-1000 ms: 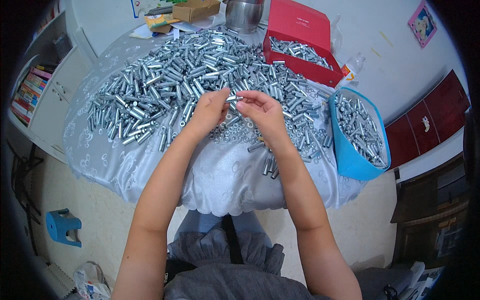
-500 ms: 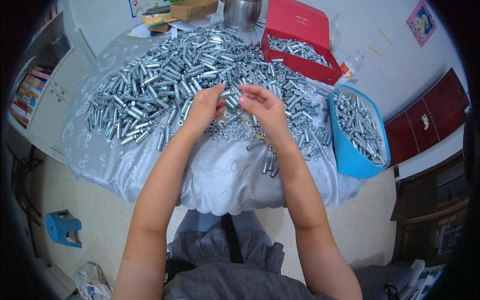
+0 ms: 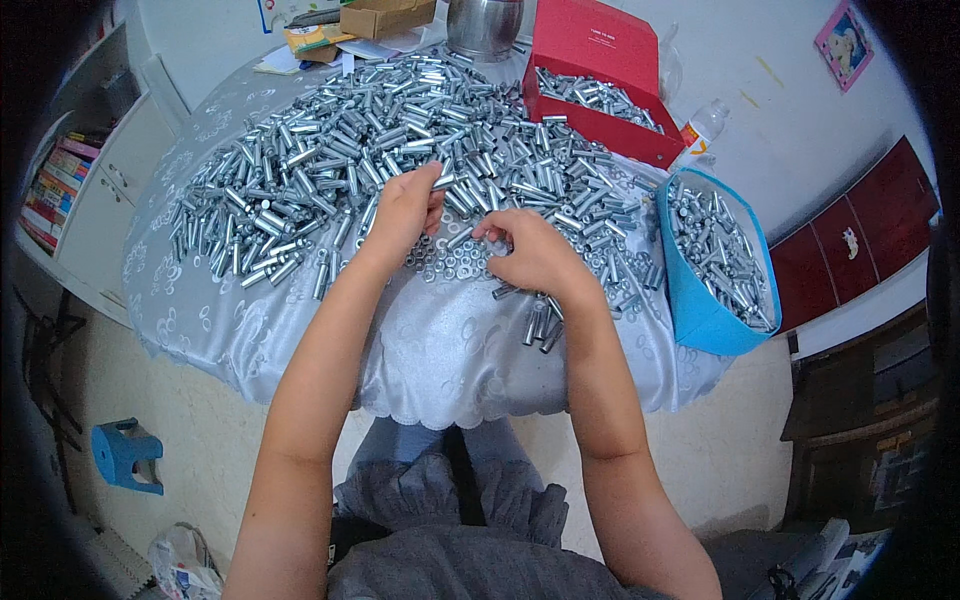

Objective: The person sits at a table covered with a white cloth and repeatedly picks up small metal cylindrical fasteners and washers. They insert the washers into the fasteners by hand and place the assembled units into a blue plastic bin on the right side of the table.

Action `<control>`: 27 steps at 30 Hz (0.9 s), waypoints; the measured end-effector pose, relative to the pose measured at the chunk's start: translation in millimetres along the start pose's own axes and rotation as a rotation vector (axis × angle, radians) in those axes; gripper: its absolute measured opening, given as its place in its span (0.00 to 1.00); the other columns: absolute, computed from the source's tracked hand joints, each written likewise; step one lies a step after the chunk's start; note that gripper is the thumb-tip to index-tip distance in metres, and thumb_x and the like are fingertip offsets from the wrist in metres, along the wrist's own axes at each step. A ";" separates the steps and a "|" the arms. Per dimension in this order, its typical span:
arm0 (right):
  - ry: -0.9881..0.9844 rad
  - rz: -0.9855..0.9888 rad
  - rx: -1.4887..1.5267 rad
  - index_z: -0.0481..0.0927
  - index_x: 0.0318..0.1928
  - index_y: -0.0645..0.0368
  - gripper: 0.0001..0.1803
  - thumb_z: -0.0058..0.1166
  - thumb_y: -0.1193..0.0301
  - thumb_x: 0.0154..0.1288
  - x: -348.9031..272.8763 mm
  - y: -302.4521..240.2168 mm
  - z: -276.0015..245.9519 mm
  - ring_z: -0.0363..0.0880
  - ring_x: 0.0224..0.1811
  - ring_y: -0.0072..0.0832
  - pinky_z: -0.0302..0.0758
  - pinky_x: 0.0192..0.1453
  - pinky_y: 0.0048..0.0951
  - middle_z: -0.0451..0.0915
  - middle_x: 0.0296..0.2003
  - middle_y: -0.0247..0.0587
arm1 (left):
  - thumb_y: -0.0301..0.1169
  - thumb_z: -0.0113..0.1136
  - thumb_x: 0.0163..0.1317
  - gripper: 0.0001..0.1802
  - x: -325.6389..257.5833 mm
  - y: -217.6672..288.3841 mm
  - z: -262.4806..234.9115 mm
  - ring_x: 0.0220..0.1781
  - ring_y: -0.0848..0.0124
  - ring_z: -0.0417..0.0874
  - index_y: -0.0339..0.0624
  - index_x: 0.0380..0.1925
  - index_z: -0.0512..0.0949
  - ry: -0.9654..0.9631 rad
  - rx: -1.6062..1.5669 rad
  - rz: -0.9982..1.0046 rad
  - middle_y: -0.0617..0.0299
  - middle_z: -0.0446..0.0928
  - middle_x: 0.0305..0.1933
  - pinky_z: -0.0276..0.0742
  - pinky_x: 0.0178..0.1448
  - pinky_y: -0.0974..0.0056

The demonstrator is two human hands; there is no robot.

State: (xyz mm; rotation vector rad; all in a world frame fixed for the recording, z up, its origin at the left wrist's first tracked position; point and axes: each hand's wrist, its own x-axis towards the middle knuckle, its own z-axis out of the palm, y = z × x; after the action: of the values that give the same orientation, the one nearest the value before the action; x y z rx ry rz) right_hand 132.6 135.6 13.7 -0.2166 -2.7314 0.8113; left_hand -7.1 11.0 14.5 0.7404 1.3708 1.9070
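Note:
A large heap of silvery metal sleeve anchors (image 3: pixel 330 140) covers much of the table. At the heap's front edge my left hand (image 3: pixel 403 215) is closed, with a metal sleeve anchor (image 3: pixel 444 183) sticking out from its fingertips. Loose nuts and washers (image 3: pixel 455 262) lie in a patch between my hands. Over the right side of that patch, my right hand (image 3: pixel 540 252) reaches down with thumb and fingers apart, its fingertips close to the small parts. I see nothing held in it.
An open red box (image 3: pixel 610 140) at the back right and a blue fabric bin (image 3: pixel 715 330) at the right both contain metal anchors. A plastic bottle (image 3: pixel 708 125) stands between them. Behind the heap are a metal pot (image 3: pixel 485 28) and a cardboard box (image 3: pixel 388 18).
My right hand has moved down and toward me, away from my left hand, to the nuts and washers. My left hand stays near the same spot, still with the anchor.

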 end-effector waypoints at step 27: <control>0.066 0.066 -0.172 0.80 0.25 0.56 0.13 0.66 0.65 0.37 -8.9 -1.2 -16.4 0.68 0.46 0.37 0.66 0.51 0.33 0.73 0.37 0.39 | 0.43 0.45 0.62 0.21 4.3 -7.5 -1.7 0.11 0.80 0.58 0.43 0.13 0.66 0.050 0.111 -0.035 0.71 0.60 0.10 0.56 0.16 0.72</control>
State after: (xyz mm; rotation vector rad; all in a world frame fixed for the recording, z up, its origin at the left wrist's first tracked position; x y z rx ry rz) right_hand 146.1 141.0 25.5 -0.3641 -2.7442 0.5749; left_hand -9.6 15.1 7.1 0.7216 1.5215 1.8454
